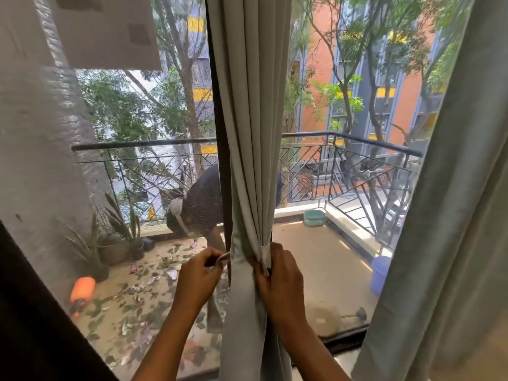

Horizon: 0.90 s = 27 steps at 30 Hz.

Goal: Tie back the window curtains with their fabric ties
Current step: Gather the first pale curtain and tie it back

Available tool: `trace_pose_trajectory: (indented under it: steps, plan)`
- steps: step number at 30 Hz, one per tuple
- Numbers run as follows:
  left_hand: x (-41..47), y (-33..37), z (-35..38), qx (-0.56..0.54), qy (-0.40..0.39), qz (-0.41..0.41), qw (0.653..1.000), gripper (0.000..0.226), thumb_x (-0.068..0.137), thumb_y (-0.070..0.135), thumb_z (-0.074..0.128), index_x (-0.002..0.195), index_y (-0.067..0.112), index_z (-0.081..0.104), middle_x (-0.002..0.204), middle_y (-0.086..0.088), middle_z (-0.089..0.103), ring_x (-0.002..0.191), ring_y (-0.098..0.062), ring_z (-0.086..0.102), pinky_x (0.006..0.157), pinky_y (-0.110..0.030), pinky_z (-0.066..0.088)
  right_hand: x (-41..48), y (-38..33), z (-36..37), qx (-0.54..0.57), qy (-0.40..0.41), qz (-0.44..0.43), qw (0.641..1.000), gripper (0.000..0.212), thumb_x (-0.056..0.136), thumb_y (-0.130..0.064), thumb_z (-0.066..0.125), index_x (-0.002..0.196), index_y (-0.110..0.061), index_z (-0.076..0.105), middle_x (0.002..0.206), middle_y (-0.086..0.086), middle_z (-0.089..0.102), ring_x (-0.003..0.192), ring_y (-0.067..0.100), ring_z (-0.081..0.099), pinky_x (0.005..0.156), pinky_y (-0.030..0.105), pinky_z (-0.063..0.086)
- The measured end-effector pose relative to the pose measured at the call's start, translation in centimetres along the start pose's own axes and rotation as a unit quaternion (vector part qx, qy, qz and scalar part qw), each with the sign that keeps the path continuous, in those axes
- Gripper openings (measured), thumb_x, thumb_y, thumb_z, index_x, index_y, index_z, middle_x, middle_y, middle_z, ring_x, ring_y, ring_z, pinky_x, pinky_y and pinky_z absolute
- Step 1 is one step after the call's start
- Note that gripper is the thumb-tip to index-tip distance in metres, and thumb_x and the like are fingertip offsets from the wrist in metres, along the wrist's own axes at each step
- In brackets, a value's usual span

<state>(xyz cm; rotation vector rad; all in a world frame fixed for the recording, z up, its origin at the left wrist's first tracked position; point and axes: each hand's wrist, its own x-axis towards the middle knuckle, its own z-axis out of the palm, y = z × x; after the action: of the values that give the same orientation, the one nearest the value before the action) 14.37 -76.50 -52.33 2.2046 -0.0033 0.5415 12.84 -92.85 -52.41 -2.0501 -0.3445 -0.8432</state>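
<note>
Thumb and fingertips of the left hand [196, 276] pinch one end of the narrow pale fabric tie [264, 252] at the left edge of the gathered grey-green cloth curtain [253, 133]. The curled fingers of the right hand [277, 276] grip the tie against the folds. A second loose grey-green curtain [453, 188] hangs well apart on the right.

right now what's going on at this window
A person is tying back the middle curtain. The left hand pinches one end of the tie at the curtain's left edge, and the right hand grips the tie at the gathered front. The curtain on the right hangs loose.
</note>
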Motion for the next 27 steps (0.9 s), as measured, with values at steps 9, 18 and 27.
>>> trace_pose_trajectory:
  steps: [9, 18, 27]
  plan:
    - [-3.0, 4.1, -3.6, 0.085, -0.006, 0.009, 0.996, 0.016, 0.078, 0.034, 0.073, 0.066, 0.026, 0.065, 0.06, 0.013, 0.064, 0.055, -0.001, 0.058, 0.054, -0.025, 0.041, 0.0, -0.8, 0.0, -0.082, 0.07, -0.07, 0.992, 0.05, 0.08, -0.029, 0.048, 0.128, -0.015, 0.041, 0.105, 0.007, 0.061, 0.095, 0.017, 0.054, 0.071, 0.021, 0.048]
    - [-2.9, 7.3, -4.2, -0.345, -0.012, -0.138, 0.928, 0.013, 0.084, -0.001, 0.065, 0.092, 0.008, 0.063, 0.057, 0.001, 0.067, 0.047, -0.007, 0.058, 0.04, -0.014, 0.04, -2.5, -0.1, -0.9, -0.02, 0.025, -0.201, 0.979, 0.089, 0.086, -0.039, 0.065, 0.152, -0.025, 0.007, 0.156, 0.001, 0.019, 0.133, 0.015, 0.037, 0.106, 0.019, 0.033]
    - [-3.0, 8.3, -3.1, -0.454, -0.017, -0.158, 0.877, 0.017, 0.09, -0.001, 0.053, 0.093, 0.004, 0.069, 0.066, -0.003, 0.072, 0.052, -0.009, 0.066, 0.048, -0.018, 0.053, -2.8, -1.5, -1.9, -0.011, 0.028, -0.185, 0.982, 0.053, 0.092, -0.057, 0.042, 0.139, -0.034, 0.031, 0.142, 0.009, 0.042, 0.121, 0.019, 0.049, 0.097, 0.02, 0.039]
